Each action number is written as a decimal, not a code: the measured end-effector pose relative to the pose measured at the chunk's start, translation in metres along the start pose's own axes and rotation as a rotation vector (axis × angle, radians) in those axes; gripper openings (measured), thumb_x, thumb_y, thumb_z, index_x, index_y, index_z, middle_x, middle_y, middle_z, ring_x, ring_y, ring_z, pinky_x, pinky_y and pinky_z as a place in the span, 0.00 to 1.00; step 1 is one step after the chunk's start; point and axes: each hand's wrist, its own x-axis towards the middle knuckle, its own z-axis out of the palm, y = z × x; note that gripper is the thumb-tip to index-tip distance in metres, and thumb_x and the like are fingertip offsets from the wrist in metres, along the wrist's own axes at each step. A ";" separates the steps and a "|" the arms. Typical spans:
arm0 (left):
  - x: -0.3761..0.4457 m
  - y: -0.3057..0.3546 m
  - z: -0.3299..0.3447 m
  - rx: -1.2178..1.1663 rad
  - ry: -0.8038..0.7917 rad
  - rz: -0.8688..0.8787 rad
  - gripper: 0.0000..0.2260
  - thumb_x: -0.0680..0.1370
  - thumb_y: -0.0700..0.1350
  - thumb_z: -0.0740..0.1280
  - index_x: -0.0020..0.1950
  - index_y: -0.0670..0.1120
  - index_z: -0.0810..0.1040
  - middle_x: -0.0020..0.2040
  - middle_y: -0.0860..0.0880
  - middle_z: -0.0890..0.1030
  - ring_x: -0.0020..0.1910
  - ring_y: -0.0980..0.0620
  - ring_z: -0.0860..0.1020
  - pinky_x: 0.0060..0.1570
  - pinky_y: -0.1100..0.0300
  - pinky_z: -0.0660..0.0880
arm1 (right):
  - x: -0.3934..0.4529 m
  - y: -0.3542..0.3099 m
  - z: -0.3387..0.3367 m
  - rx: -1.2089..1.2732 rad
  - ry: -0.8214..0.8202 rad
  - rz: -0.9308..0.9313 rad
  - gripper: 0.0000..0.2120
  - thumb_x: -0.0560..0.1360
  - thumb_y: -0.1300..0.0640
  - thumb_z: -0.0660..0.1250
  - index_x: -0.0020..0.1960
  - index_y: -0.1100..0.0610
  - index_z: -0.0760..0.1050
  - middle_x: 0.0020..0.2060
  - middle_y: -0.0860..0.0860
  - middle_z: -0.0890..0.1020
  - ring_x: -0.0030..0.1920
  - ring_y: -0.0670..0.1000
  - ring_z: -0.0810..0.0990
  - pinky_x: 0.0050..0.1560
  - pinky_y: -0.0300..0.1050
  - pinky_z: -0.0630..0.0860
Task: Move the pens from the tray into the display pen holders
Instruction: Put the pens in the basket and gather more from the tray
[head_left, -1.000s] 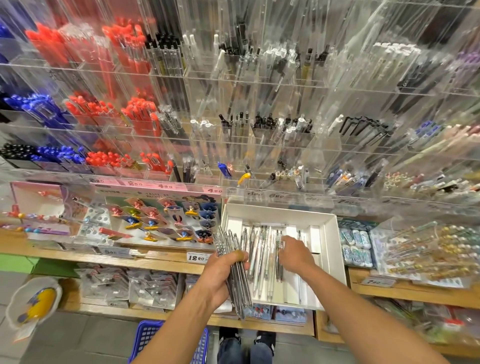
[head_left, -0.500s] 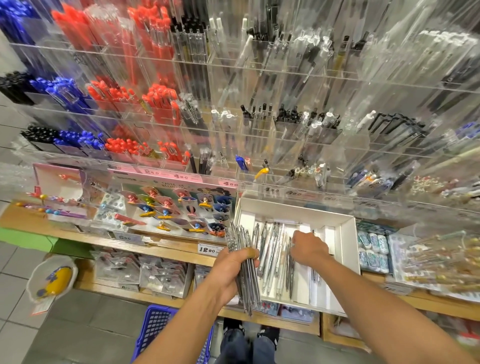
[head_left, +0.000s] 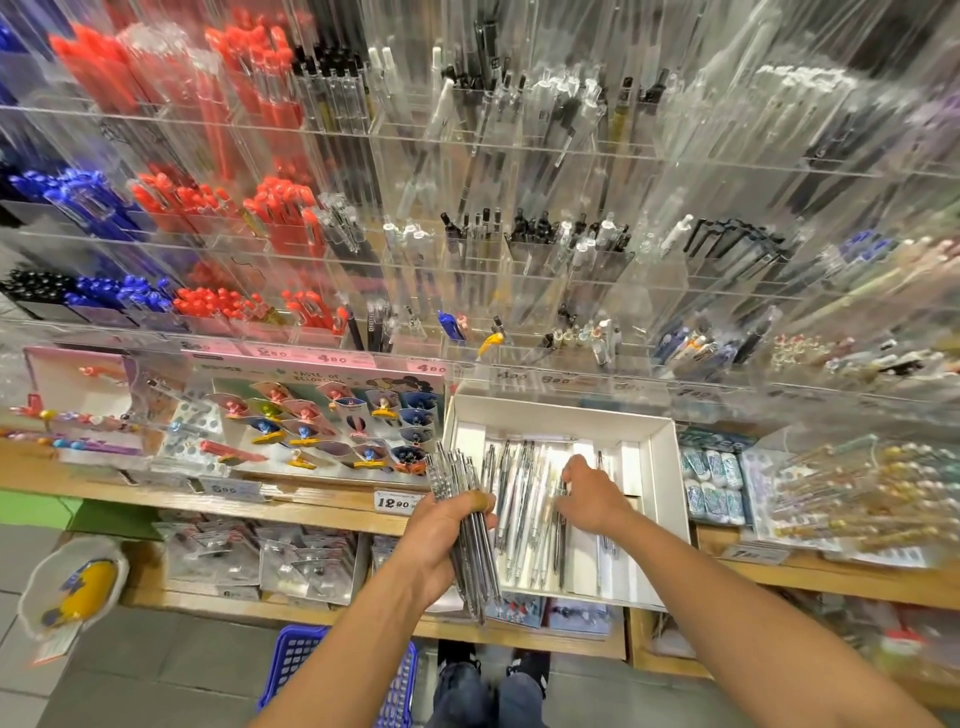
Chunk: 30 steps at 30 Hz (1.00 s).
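A white tray (head_left: 670, 467) sits on the wooden shelf and holds several clear and silver pens (head_left: 524, 499) lying lengthwise. My left hand (head_left: 441, 535) grips a thick bundle of clear pens (head_left: 470, 525) just left of the tray. My right hand (head_left: 592, 499) reaches into the tray with its fingers curled down among the loose pens; whether it grips one is hidden. Above, tiers of clear acrylic display pen holders (head_left: 519, 270) stand filled with red, blue, black and white pens.
A card display of colourful clips (head_left: 332, 426) stands left of the tray. Erasers (head_left: 711, 483) and a case of beaded pens (head_left: 857, 493) lie to the right. Packaged goods fill the lower shelf (head_left: 270, 561). A blue basket (head_left: 301, 665) sits on the floor by my feet.
The view has shifted slightly, so the shelf sits a little right and lower. My right hand has edged rightwards in the tray over the pens. My left hand keeps its bundle.
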 end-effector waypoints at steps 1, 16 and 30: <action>0.000 0.000 0.000 0.003 -0.001 0.001 0.24 0.75 0.34 0.71 0.69 0.32 0.69 0.47 0.40 0.81 0.36 0.50 0.81 0.31 0.59 0.79 | -0.001 0.001 0.000 0.052 -0.017 -0.006 0.14 0.75 0.59 0.65 0.58 0.55 0.64 0.43 0.52 0.76 0.37 0.50 0.76 0.38 0.47 0.74; -0.011 0.000 -0.018 -0.055 -0.163 0.048 0.03 0.76 0.35 0.66 0.43 0.39 0.78 0.35 0.44 0.79 0.32 0.50 0.77 0.31 0.57 0.75 | -0.046 0.004 -0.004 0.362 -0.007 0.033 0.04 0.82 0.56 0.58 0.56 0.55 0.69 0.40 0.52 0.81 0.30 0.44 0.77 0.28 0.36 0.71; -0.047 -0.010 -0.060 -0.153 -0.112 0.165 0.06 0.71 0.33 0.71 0.47 0.34 0.80 0.38 0.40 0.81 0.36 0.47 0.80 0.37 0.56 0.79 | -0.076 -0.053 -0.015 0.848 -0.060 -0.209 0.10 0.78 0.51 0.68 0.48 0.58 0.71 0.40 0.53 0.78 0.34 0.48 0.78 0.34 0.42 0.75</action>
